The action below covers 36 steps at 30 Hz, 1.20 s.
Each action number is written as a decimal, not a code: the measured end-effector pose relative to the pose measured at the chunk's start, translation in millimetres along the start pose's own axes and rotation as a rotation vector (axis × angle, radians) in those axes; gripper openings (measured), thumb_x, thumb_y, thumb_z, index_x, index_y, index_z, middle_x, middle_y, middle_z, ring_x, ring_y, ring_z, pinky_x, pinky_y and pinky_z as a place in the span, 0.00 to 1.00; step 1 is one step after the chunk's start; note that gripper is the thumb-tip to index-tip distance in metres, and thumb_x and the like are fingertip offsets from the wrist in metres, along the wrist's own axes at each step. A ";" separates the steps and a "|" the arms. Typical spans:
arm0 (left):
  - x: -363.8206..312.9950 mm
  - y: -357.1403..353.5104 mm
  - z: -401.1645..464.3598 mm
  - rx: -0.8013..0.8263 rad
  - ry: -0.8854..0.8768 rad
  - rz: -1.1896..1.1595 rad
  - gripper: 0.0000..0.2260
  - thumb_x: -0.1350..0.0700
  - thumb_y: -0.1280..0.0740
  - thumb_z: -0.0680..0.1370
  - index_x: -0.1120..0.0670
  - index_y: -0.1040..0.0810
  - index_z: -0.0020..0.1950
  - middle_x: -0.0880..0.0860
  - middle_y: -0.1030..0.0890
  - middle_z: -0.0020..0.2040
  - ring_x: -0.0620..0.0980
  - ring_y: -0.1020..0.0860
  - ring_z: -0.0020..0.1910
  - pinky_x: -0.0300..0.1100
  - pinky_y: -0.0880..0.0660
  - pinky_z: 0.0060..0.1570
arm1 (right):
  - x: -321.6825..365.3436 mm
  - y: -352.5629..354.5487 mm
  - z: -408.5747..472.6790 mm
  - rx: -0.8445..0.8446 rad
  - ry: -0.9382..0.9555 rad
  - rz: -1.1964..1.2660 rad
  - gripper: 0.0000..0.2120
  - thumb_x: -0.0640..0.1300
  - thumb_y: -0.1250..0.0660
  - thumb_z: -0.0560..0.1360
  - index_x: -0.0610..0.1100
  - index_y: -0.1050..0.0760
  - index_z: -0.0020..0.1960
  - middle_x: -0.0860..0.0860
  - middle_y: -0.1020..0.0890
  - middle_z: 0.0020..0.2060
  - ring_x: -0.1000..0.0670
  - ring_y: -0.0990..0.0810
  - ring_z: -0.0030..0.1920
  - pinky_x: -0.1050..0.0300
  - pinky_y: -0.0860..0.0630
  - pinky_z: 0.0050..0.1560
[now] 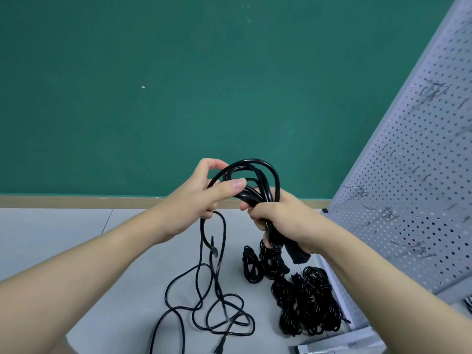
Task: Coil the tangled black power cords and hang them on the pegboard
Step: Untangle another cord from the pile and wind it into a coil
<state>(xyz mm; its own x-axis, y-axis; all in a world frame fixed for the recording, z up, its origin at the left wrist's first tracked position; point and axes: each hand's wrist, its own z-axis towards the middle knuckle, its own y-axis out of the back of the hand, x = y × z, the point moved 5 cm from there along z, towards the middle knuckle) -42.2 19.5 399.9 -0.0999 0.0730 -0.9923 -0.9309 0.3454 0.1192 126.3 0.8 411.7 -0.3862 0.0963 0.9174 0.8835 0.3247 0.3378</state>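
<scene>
Now the right hand point(277, 217) clenches the half-made coil point(252, 180) while the left hand point(204, 192) pinches its next loop. Coiling seems unfinished. Next, probably, the loose cord point(204, 297) on the floor point(76, 241) needs gathering.

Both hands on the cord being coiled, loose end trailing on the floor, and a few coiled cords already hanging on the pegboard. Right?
Not quite. In the head view the pegboard hooks are bare; the coiled cords lie on the floor beside it. The rest holds: left hand and right hand both grip the cord, its loose end trailing on the floor.
</scene>
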 end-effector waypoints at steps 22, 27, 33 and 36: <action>1.7 -7.0 15.3 0.012 0.147 -0.452 0.22 0.36 0.34 0.78 0.56 0.28 0.49 0.52 0.38 0.36 0.50 0.47 0.33 0.35 0.42 0.25 | 6.5 -11.7 -11.6 -0.040 0.278 -0.083 0.06 0.37 0.37 0.83 0.46 0.26 0.52 0.55 0.28 0.34 0.46 0.28 0.31 0.61 0.30 0.29; -7.4 -29.0 11.4 0.041 0.120 -0.639 0.22 0.34 0.36 0.74 0.53 0.27 0.40 0.51 0.35 0.34 0.46 0.38 0.31 0.35 0.33 0.27 | 9.8 -12.3 -9.9 -0.142 0.339 0.167 0.01 0.43 0.33 0.80 0.47 0.24 0.52 0.59 0.23 0.31 0.50 0.28 0.28 0.54 0.31 0.30; 9.8 -42.3 12.6 -0.171 0.030 -0.308 0.25 0.40 0.47 0.85 0.59 0.23 0.51 0.55 0.24 0.38 0.50 0.22 0.35 0.49 0.24 0.47 | 17.8 -3.2 -7.4 -0.243 0.292 0.529 0.06 0.37 0.39 0.84 0.42 0.24 0.52 0.50 0.29 0.28 0.51 0.31 0.29 0.58 0.29 0.29; 24.3 -51.2 6.8 -0.180 0.073 -0.142 0.22 0.45 0.50 0.88 0.56 0.25 0.45 0.50 0.24 0.33 0.49 0.22 0.32 0.50 0.28 0.45 | 15.7 14.3 -4.9 -0.361 0.298 0.515 0.06 0.37 0.38 0.84 0.45 0.23 0.53 0.51 0.30 0.30 0.53 0.30 0.31 0.57 0.27 0.32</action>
<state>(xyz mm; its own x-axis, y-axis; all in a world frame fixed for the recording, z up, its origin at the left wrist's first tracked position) 5.4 9.9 370.0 0.0174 -0.0343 -0.9993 -0.9843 0.1748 -0.0231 134.1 2.3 431.9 0.1492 -0.1247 0.9809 0.9876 -0.0313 -0.1541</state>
